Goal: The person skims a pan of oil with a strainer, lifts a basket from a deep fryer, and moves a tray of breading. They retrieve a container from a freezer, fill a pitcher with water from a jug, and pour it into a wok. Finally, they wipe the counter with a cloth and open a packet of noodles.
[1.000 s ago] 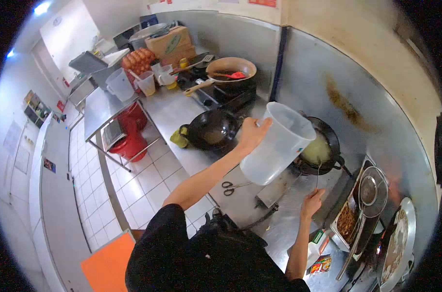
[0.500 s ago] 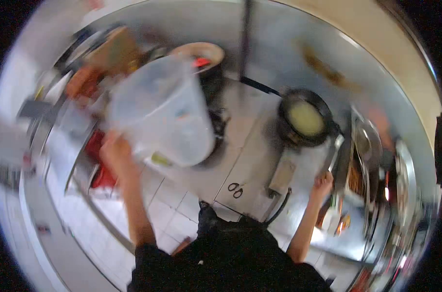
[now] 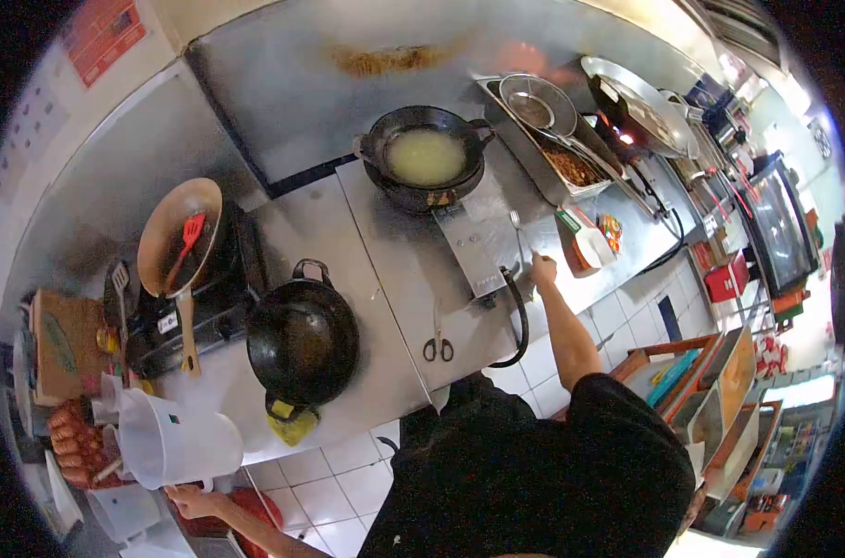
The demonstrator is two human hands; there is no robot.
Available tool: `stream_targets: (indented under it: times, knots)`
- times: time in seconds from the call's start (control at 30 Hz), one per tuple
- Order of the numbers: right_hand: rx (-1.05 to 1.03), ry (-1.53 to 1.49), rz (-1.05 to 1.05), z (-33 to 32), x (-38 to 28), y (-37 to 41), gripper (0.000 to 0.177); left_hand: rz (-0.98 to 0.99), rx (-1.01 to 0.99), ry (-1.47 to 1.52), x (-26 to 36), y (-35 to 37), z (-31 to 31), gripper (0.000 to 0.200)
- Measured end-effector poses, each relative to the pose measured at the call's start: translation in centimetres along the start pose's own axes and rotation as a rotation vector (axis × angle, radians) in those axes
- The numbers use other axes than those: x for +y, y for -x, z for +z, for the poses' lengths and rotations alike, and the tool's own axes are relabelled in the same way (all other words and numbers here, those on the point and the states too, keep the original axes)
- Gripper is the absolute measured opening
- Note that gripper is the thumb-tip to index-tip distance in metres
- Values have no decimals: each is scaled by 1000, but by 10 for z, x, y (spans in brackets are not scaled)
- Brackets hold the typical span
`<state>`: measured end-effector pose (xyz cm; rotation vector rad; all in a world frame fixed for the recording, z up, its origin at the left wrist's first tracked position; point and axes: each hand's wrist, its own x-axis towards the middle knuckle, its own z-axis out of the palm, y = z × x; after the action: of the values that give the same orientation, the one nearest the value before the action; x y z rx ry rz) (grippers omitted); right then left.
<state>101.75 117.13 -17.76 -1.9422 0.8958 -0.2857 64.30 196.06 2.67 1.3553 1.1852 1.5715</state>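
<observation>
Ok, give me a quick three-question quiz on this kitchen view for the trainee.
1. Which hand grips the clear jug?
2. True or false: the red spatula lies in the jug.
3. The scissors lie: A) in the jug, B) on the steel counter, C) inside a drawer.
Key: 1 left hand. 2 false; the red spatula lies in the tan pan. 3 B.
</observation>
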Motion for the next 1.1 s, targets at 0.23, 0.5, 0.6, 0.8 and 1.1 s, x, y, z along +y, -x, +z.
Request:
stream_targets:
  times: [0.23, 0.5, 0.6, 0.8, 1.1]
  knots:
    - [128, 508, -217, -34, -56, 65, 33, -109, 280, -6, -50, -13, 57, 39]
    - [-57, 238, -350, -82, 1, 138, 26, 330, 485, -525, -57, 26, 38, 49]
    - [-224, 156, -253, -96, 2, 169, 27, 435, 352, -264, 12, 152, 40, 51]
    - [-490, 137, -312, -117, -4, 146, 27, 376, -1355, -615, 72, 533, 83, 19]
    - [-553, 124, -437, -71, -4, 93, 24, 471, -1437, -762, 61, 688, 147, 34]
